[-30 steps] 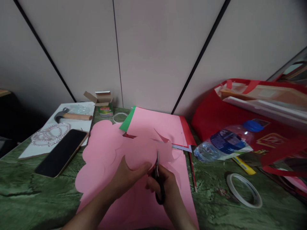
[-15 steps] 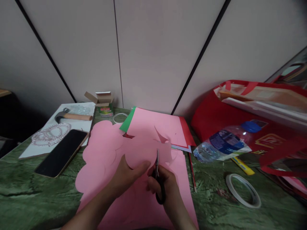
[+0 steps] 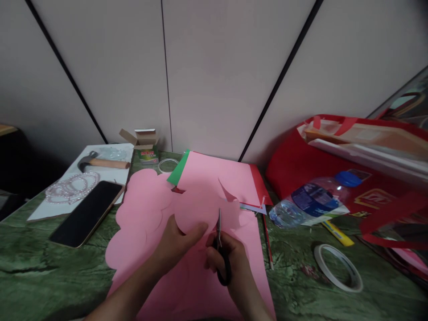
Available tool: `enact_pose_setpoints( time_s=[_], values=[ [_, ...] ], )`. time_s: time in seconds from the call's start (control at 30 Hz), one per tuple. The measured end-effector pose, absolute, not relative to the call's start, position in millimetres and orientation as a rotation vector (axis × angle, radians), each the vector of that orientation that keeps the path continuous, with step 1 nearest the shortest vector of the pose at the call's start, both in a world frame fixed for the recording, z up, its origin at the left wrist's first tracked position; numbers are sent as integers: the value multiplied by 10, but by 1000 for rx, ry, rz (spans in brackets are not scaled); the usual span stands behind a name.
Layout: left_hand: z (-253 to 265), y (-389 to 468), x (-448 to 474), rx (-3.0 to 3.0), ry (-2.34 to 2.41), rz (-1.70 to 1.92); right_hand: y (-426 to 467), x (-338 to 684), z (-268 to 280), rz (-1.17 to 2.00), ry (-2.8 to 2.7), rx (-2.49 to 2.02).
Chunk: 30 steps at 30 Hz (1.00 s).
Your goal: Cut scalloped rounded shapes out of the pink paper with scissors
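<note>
My left hand (image 3: 179,243) pinches the lower edge of a pink paper piece (image 3: 197,207), thumb on top and fingers partly hidden beneath. Black-handled scissors (image 3: 223,263) are in my right hand (image 3: 234,258), fingers wrapped about the loops. Their blades point away from me at the right side of the piece, where a curved cut shows and a pointed strip curls up. Under both hands lies a large pink sheet (image 3: 247,276), with a scalloped pink cutout (image 3: 137,214) on the left.
At left are a phone (image 3: 87,214), a bead string (image 3: 72,187) and a hammer (image 3: 103,162), with an opened small box (image 3: 147,151) behind. At right stand a red bag (image 3: 290,156), a water bottle (image 3: 310,200), a yellow cutter (image 3: 339,234) and a tape roll (image 3: 357,283).
The pink piece and its curling strip have shifted slightly as it turns in my hands. Both hands stay almost in place, and the view has tilted a little.
</note>
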<state>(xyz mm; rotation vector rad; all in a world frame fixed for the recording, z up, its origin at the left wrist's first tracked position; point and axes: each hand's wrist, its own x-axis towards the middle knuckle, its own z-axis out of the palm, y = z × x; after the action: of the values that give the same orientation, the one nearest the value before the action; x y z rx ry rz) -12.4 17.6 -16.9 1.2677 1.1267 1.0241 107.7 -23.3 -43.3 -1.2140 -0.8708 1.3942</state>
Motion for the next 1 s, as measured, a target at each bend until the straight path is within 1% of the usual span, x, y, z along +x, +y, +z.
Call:
enact_pose_setpoints(
  time_s=[0.43,0.6,0.87,1.0],
  values=[
    [-188,174,-104,1298,1193,1041,-280,1058,-456,1453,-898,-1112],
    [-143,134,-86,1227,1240,1061,-299,1030,-479,1476,-892,-1109],
    [34,114,-73,1149,1404,954,-300,1042,-438,1524,-909,-1093],
    [36,83,-33,1118,1462,1029,-281,1050,-482,1492,-896,-1110]
  ],
)
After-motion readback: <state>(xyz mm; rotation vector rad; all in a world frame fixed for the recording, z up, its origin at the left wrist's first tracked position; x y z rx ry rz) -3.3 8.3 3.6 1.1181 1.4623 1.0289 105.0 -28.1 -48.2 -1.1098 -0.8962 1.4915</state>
